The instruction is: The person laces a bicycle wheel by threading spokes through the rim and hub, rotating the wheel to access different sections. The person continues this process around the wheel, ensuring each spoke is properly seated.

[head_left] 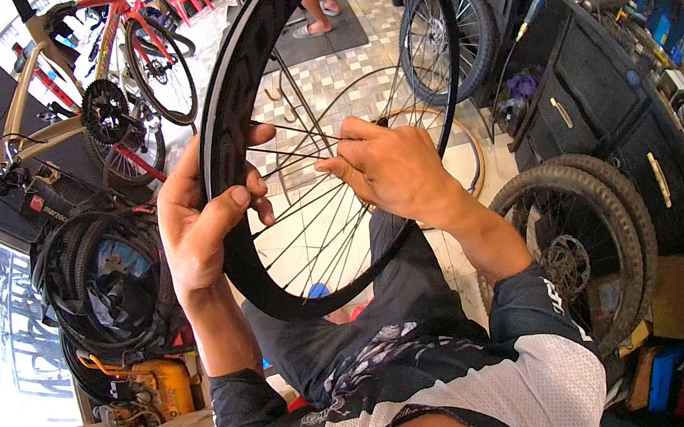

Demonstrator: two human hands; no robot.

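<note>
A black deep-rim bicycle wheel point(230, 119) stands upright in front of my chest, above my lap, with thin black spokes point(312, 253) running inward from the rim. My left hand point(201, 220) is closed round the left side of the rim, its thumb on the near face and fingertips curling through to the inner edge. Inside the wheel, my right hand point(389, 167) pinches at the dark spokes, thumb and forefinger together on what looks like one spoke. The hub is largely hidden behind my right hand and wrist.
A tan bicycle frame point(41, 138) and a red bicycle point(107, 12) stand at the far left, above bundled tyres point(71, 261) and a yellow machine point(162, 387). Muddy wheels point(591, 247) lean by black drawers point(586, 93) at right. Another person's foot point(314, 29) shows at the back.
</note>
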